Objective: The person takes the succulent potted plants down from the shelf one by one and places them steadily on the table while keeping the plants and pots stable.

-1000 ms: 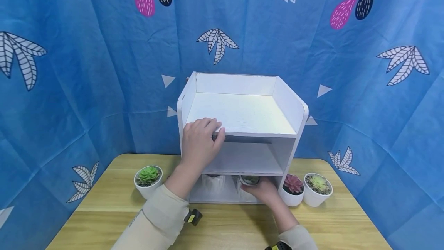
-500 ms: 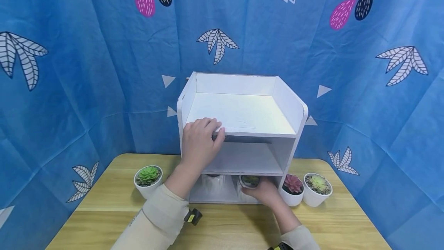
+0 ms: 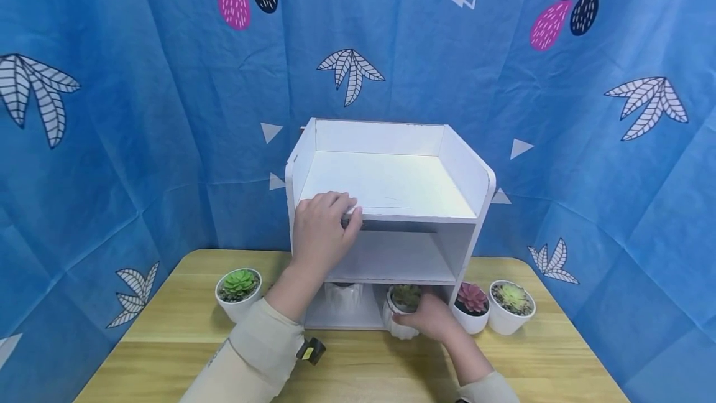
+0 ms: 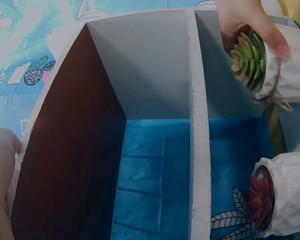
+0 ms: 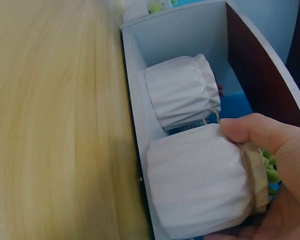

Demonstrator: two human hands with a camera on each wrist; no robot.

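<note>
A white shelf unit (image 3: 386, 184) stands on the wooden table. My left hand (image 3: 324, 232) rests on the front edge of its top board, fingers on top; no finger shows beneath that board in the left wrist view. With thumb and fingers, my right hand (image 3: 432, 319) grips a white ribbed succulent pot (image 3: 398, 323) at the right front of the bottom compartment. This pot has twine round its rim and a green plant (image 4: 249, 61). A second white ribbed pot (image 5: 177, 90) with a red succulent (image 4: 260, 200) stands left of it in the same compartment.
Right of the shelf stand a pot with a pink succulent (image 3: 472, 308) and one with a yellow-green succulent (image 3: 511, 307). A green succulent pot (image 3: 239, 294) stands on the left. A patterned blue cloth (image 3: 358, 30) hangs behind the table (image 3: 358, 365).
My right hand has drawn the green succulent pot forward to the front edge of the bottom compartment, so more of its plant shows. My left hand has stayed on the top board.
</note>
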